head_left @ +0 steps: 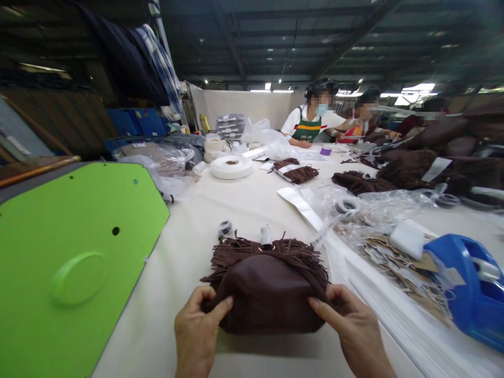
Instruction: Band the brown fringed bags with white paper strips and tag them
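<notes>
A dark brown fringed bag (265, 289) lies on the cream table (189, 252) right in front of me, fringe pointing away. My left hand (197, 328) grips its near left corner, thumb on top and fingers curled under the edge. My right hand (354, 331) pinches the near right corner the same way. Two small metal fittings (266, 236) stick up at the far edge of the bag.
A green panel (71, 262) covers the left side. On the right lie a blue tape dispenser (472, 289), plastic bags of tags (394, 257) and white strips. Farther off are a white tape roll (231, 167), more brown fringed pieces (295, 170) and several seated people (315, 121).
</notes>
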Available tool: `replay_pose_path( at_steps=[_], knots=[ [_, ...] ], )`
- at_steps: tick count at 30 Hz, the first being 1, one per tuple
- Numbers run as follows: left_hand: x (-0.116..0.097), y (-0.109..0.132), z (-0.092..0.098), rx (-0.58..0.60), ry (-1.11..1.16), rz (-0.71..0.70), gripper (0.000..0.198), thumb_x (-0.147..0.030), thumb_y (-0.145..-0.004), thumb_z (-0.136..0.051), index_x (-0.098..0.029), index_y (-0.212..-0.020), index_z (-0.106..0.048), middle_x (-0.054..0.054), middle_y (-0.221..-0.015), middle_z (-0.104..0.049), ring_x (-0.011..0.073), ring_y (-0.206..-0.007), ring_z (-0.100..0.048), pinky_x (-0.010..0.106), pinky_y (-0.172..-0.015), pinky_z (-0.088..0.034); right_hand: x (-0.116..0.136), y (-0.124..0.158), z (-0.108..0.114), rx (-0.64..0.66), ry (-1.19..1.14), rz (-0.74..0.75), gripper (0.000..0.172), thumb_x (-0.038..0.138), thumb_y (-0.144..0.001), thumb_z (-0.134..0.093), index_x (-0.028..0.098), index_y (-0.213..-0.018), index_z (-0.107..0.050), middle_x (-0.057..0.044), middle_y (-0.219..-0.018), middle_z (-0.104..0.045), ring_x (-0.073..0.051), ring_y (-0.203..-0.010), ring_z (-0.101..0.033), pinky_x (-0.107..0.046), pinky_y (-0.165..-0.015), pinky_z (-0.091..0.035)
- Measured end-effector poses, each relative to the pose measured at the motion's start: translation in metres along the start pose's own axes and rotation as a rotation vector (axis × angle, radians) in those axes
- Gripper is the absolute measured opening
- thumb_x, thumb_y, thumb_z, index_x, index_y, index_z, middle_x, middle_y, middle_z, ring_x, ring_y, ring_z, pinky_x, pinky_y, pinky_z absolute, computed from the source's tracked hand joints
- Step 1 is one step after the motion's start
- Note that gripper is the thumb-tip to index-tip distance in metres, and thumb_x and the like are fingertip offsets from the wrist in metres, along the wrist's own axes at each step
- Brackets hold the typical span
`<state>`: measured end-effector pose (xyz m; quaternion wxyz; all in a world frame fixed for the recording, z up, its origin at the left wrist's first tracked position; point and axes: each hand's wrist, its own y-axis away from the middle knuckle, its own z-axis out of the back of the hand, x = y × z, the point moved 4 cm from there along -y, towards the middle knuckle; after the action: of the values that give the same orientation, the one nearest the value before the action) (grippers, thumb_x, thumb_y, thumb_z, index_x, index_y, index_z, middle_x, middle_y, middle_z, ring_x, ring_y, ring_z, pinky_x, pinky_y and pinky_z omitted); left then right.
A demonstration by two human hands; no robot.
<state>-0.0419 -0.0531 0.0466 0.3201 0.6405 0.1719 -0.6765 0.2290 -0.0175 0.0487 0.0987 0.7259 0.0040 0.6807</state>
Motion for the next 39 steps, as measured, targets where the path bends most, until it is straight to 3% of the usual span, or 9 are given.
replay_pose_path(
  at_steps=[6,9,13,20,28,31,34,37,39],
  knots=[
    [0.021,0.004,0.004,-0.003,-0.018,0.064,0.041,-0.041,-0.039,-0.076,-0.020,-0.058,-0.046,-0.007,-0.053,-0.043,0.0120,-0.053,-0.039,0.022,-0.048,-0.033,-0.029,0.002,-0.007,-0.027,0.039,-0.006,0.037,0.043,-0.058,-0.075,0.019,-0.062,-0.047,0.005,-0.056,-0.043,-0.011,-0.054,-0.038,-0.021,-0.048,-0.032],
    [0.015,0.013,0.004,-0.043,-0.097,-0.041,0.039,-0.044,-0.048,-0.074,-0.020,-0.060,-0.044,-0.007,-0.056,-0.041,0.0111,-0.054,-0.036,0.021,-0.049,-0.032,-0.024,0.005,-0.014,-0.011,0.012,0.014,0.037,0.042,-0.062,-0.072,0.021,-0.065,-0.042,0.005,-0.058,-0.040,-0.011,-0.056,-0.036,-0.021,-0.049,-0.031],
    [0.014,0.017,0.003,0.049,-0.012,-0.022,0.044,-0.043,-0.050,-0.075,-0.021,-0.059,-0.038,-0.007,-0.055,-0.037,0.0105,-0.055,-0.034,0.020,-0.048,-0.030,-0.015,0.007,-0.015,0.058,0.060,0.058,0.038,0.042,-0.064,-0.070,0.021,-0.063,-0.039,0.006,-0.059,-0.036,-0.011,-0.056,-0.034,-0.022,-0.050,-0.030],
    [0.019,0.013,-0.003,0.001,0.142,0.081,0.044,-0.034,-0.042,-0.076,-0.020,-0.058,-0.038,-0.008,-0.055,-0.040,0.0103,-0.057,-0.036,0.020,-0.051,-0.033,-0.029,0.002,-0.001,-0.108,0.245,0.170,0.032,0.042,-0.071,-0.063,0.023,-0.066,-0.038,0.005,-0.063,-0.035,-0.013,-0.060,-0.033,-0.023,-0.053,-0.031],
    [0.027,0.008,0.003,-0.028,-0.079,-0.034,0.044,-0.045,-0.048,-0.074,-0.021,-0.059,-0.040,-0.008,-0.055,-0.038,0.0110,-0.055,-0.035,0.022,-0.051,-0.030,-0.032,0.004,-0.004,-0.082,0.369,0.233,0.031,0.045,-0.075,-0.057,0.024,-0.066,-0.036,0.005,-0.059,-0.038,-0.014,-0.055,-0.038,-0.024,-0.050,-0.034],
    [0.027,0.009,0.003,0.001,-0.228,-0.093,0.042,-0.050,-0.053,-0.072,-0.021,-0.061,-0.042,-0.007,-0.056,-0.040,0.0120,-0.056,-0.035,0.023,-0.054,-0.031,-0.018,0.003,0.001,0.005,0.715,0.295,0.025,0.046,-0.076,-0.055,0.024,-0.071,-0.043,0.003,-0.057,-0.045,-0.016,-0.049,-0.043,-0.026,-0.048,-0.034],
    [0.023,0.009,0.001,0.016,-0.213,-0.112,0.048,-0.056,-0.050,-0.072,-0.022,-0.060,-0.041,-0.007,-0.057,-0.039,0.0129,-0.057,-0.036,0.024,-0.055,-0.031,0.022,0.005,-0.003,-0.021,1.065,0.535,0.022,0.045,-0.079,-0.053,0.024,-0.089,-0.056,-0.006,-0.077,-0.060,-0.022,-0.060,-0.055,-0.032,-0.055,-0.040],
    [0.020,0.008,0.000,0.018,-0.165,-0.115,0.051,-0.059,-0.046,-0.072,-0.022,-0.058,-0.040,-0.006,-0.057,-0.038,0.0135,-0.058,-0.036,0.024,-0.056,-0.031,0.061,0.001,-0.033,0.110,1.100,0.799,0.036,0.038,-0.078,-0.059,0.022,-0.109,-0.057,-0.013,-0.112,-0.058,-0.030,-0.097,-0.056,-0.041,-0.082,-0.043],
    [0.020,0.007,-0.001,0.032,-0.143,-0.100,0.051,-0.058,-0.046,-0.072,-0.022,-0.059,-0.040,-0.006,-0.057,-0.039,0.0137,-0.058,-0.036,0.024,-0.055,-0.031,0.070,-0.006,-0.063,0.326,1.088,0.801,0.053,0.039,-0.071,-0.067,0.019,-0.118,-0.053,-0.015,-0.123,-0.053,-0.032,-0.112,-0.048,-0.044,-0.093,-0.037]
  ],
)
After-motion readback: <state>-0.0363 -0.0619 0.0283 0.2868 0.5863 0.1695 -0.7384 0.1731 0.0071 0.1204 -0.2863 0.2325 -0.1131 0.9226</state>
